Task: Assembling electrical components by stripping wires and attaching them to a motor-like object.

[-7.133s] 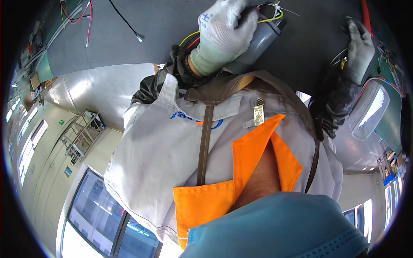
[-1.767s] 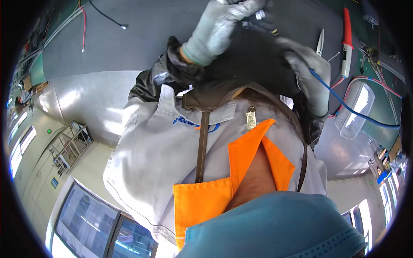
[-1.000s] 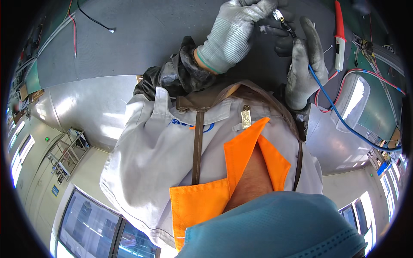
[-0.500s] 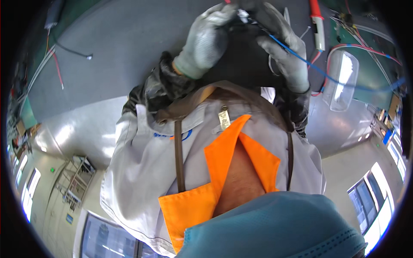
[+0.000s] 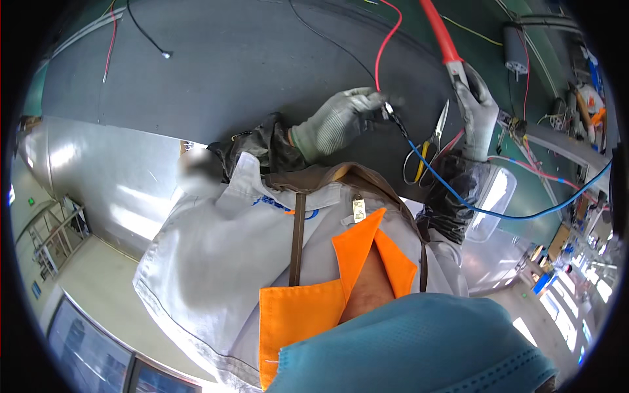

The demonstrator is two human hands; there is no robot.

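Note:
My gloved left hand (image 5: 334, 124) is closed in a pinch at the middle of the work surface. It holds the end of a blue cable (image 5: 462, 200), where a small metallic connector (image 5: 388, 109) shows at the fingertips. A red wire (image 5: 381, 49) and a thin black wire (image 5: 334, 42) run away from those fingers. Farther right, my gloved right hand (image 5: 478, 114) is wrapped round the pale lower part of a long red-and-white stick-shaped tool (image 5: 442, 36). Scissors (image 5: 429, 147) with yellow-and-black handles lie between the two hands.
Beyond my right hand is a grey cylindrical motor (image 5: 515, 49) with wires. A clear plastic box (image 5: 493, 203) lies beside my right forearm, near bundled cables (image 5: 524, 141). At the far left, a black cable (image 5: 147, 36) ends in a small white plug.
My right hand has left the connector, moved right and taken hold of the red-and-white tool. My left hand still holds the cable end. The scissors now show, and the view has shifted.

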